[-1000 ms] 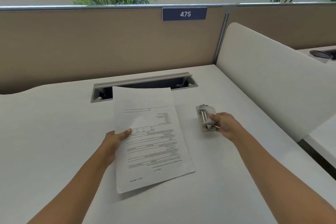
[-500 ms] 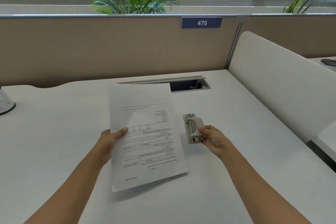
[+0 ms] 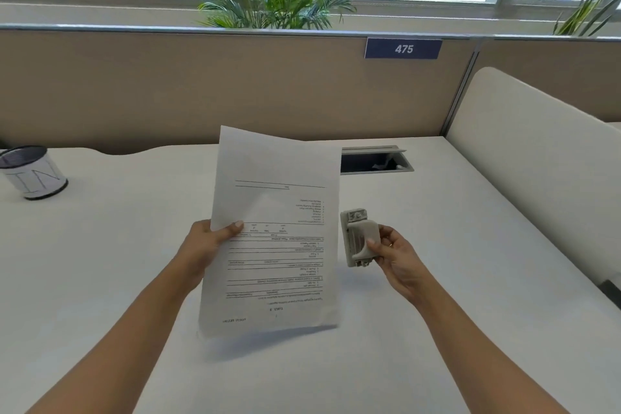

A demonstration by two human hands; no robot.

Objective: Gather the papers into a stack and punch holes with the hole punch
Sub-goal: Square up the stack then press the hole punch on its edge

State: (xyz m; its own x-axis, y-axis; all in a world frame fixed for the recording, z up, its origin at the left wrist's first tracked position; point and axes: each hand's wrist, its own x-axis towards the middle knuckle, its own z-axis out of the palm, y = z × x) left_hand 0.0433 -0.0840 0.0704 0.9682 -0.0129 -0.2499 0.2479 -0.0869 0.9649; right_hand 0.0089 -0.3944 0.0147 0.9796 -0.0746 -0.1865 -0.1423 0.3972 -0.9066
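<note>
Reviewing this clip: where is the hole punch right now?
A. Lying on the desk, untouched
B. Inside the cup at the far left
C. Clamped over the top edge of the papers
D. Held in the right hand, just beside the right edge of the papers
D: the right hand grips the hole punch close to the right edge of the papers, which the left hand holds up off the desk.

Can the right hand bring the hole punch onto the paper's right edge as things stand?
Probably yes. The right hand holds the hole punch just beside the right edge of the papers, which the left hand holds up; nothing lies between them.
</note>
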